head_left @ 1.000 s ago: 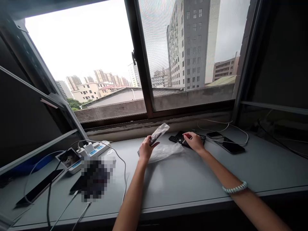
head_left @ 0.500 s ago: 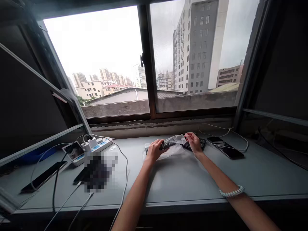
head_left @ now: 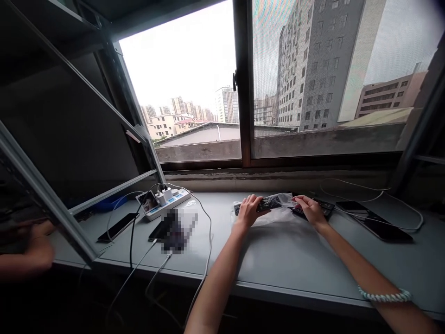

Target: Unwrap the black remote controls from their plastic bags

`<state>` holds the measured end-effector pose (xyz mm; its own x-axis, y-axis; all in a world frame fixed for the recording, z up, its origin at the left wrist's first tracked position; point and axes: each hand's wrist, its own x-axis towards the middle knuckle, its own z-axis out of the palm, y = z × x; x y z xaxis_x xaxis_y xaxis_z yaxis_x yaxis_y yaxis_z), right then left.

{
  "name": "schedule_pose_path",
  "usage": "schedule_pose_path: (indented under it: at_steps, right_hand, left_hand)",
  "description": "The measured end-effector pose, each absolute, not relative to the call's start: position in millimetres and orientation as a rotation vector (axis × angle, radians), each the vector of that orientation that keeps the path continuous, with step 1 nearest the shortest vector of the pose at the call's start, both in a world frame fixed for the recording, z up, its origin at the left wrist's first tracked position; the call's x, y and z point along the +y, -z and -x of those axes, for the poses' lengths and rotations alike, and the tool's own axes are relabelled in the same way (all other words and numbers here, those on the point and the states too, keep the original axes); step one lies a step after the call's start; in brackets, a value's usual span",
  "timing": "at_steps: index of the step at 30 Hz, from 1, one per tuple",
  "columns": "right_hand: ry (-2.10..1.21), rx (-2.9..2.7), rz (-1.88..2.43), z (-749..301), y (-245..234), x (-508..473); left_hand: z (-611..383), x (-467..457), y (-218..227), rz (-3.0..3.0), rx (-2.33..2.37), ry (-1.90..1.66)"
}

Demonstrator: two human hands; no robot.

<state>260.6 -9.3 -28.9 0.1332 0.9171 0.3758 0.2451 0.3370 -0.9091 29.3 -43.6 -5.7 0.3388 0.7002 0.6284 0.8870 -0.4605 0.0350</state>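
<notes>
A long black remote control (head_left: 272, 202) lies inside a clear plastic bag (head_left: 278, 216) on the grey desk. My left hand (head_left: 249, 208) is wrapped over its left part, fingers on top and thumb along the near side. With thumb and fingertips pinched together, my right hand (head_left: 310, 209) grips the right end of the bag. Under and behind the right fingers lies a dark thing with rows of buttons (head_left: 326, 208), partly hidden, so its exact kind is unclear.
Phones (head_left: 380, 221) lie on the right, with another phone (head_left: 118, 227) at the left. A white power strip (head_left: 171, 202) with plugs and trailing cables (head_left: 210, 232) is left of my hands. Beyond a metal shelf post (head_left: 45, 195) shows another person's arm (head_left: 31, 255).
The view has turned left, so the scene sits further right and another person's arm appears at the left edge. My hands keep their holds; the remote lies a little flatter.
</notes>
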Motion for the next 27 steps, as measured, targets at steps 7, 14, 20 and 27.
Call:
schedule_pose_path:
  at_steps: [7,14,20,27]
  right_hand:
    - [-0.796,-1.39,1.217,-260.9,24.0,-12.3]
    - [-1.045,-1.362,1.228,-260.7,10.4,-20.3]
    - [-1.017,-1.506,1.202,-258.1,9.0,-24.0]
    - [-0.895,-1.515,1.026,-252.5,6.3,-22.4]
  left_hand:
    - [-29.6,-43.4,2.1,2.278,-1.37,0.863]
    - [-31.9,-41.0,4.4,2.282,-1.366,0.865]
    - [-33.0,-42.8,2.1,2.275,-1.41,0.903]
    - [-41.6,-47.8,-5.9,2.35,-1.325,0.873]
